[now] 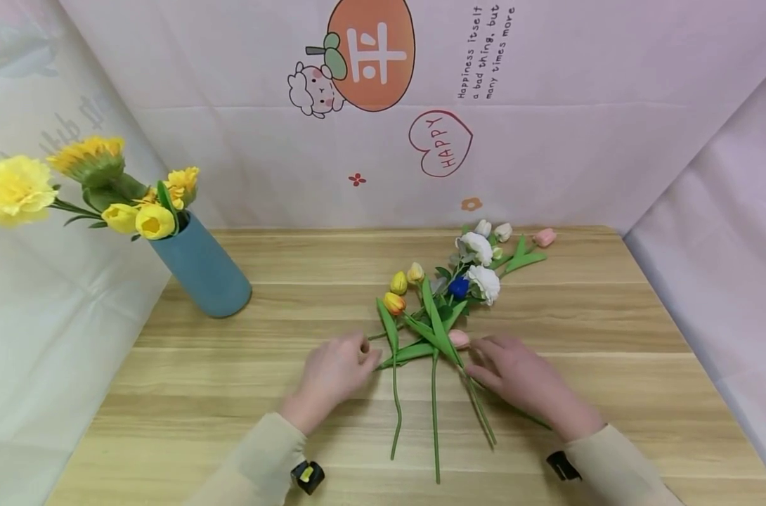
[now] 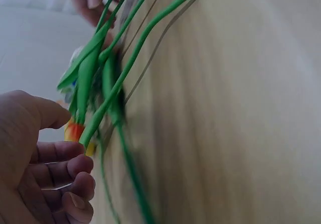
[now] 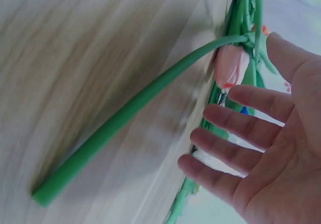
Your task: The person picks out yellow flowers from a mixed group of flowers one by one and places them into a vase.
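Observation:
Several artificial flowers lie in a loose pile between the two hands. My left hand (image 1: pixel 340 367) hovers at the pile's left side, its fingers loosely bent and the thumb apart; nothing is gripped. Close to its fingertips is a green leaf of the pink tulip (image 1: pixel 459 339), whose stem lies crosswise under other stems. On the right, my right hand (image 3: pixel 281 128) has its fingers extended and spread beside that tulip's head, holding nothing. An orange-yellow tulip (image 1: pixel 393 303), a yellow tulip (image 1: pixel 398 282) and a cream tulip (image 1: pixel 415 273) lie above, stems pointing toward me.
A blue vase (image 1: pixel 207 270) with yellow flowers (image 1: pixel 92 158) stands at the back left of the wooden table (image 1: pixel 282 281). Behind the pile lie white flowers (image 1: pixel 484 284), a blue bud (image 1: pixel 459 287) and another pink tulip (image 1: pixel 544 237). A printed cloth (image 1: pixel 231 154) hangs behind.

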The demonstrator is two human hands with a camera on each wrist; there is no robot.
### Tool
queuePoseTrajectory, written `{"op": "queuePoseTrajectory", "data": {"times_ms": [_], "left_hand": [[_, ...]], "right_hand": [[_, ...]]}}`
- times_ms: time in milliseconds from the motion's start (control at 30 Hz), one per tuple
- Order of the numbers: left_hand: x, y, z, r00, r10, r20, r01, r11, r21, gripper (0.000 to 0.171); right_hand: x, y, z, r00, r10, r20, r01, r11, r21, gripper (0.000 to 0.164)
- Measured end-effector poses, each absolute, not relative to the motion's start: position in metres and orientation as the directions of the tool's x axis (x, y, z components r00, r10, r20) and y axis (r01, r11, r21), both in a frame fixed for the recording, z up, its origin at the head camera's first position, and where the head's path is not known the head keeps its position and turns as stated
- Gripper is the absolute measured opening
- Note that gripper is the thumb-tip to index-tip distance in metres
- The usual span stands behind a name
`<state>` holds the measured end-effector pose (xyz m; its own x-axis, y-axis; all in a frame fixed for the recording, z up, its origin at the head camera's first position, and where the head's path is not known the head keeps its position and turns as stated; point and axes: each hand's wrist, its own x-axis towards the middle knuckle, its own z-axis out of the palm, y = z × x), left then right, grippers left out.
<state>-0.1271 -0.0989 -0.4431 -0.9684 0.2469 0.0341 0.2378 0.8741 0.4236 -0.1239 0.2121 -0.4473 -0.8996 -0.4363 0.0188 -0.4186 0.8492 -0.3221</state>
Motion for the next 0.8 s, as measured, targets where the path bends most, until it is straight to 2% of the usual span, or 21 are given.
{"op": "queuePoseTrajectory", "data": {"times_ms": [233,333,433,567,800], "left_hand": [[-0.113,-0.074,-0.46,-0.958,0.282,-0.041,0.246,0.889,0.387,0.04],[-0.11,-0.069,-0.463,-0.957,0.278,-0.078,0.231,0.898,0.374,0.041],[-0.108,-0.067,-0.467,-0.956,0.283,-0.078,0.234,0.894,0.383,0.036],[-0.109,-0.069,-0.47,-0.958,0.281,-0.064,0.22,0.857,0.466,0.03],[-0.112,-0.081,-0.468,-0.975,0.218,-0.046,0.15,0.795,0.588,0.024]], "right_hand": [[-0.118,0.208,-0.443,-0.874,-0.487,0.007,-0.468,0.835,-0.289,0.034],[-0.116,0.208,-0.445,-0.864,-0.503,-0.007,-0.481,0.831,-0.28,0.026],[-0.115,0.207,-0.448,-0.863,-0.506,-0.013,-0.482,0.829,-0.282,0.026],[-0.113,0.206,-0.451,-0.882,-0.471,-0.031,-0.44,0.845,-0.305,0.029],[-0.112,0.204,-0.451,-0.911,-0.401,-0.094,-0.341,0.863,-0.373,0.023]]}}
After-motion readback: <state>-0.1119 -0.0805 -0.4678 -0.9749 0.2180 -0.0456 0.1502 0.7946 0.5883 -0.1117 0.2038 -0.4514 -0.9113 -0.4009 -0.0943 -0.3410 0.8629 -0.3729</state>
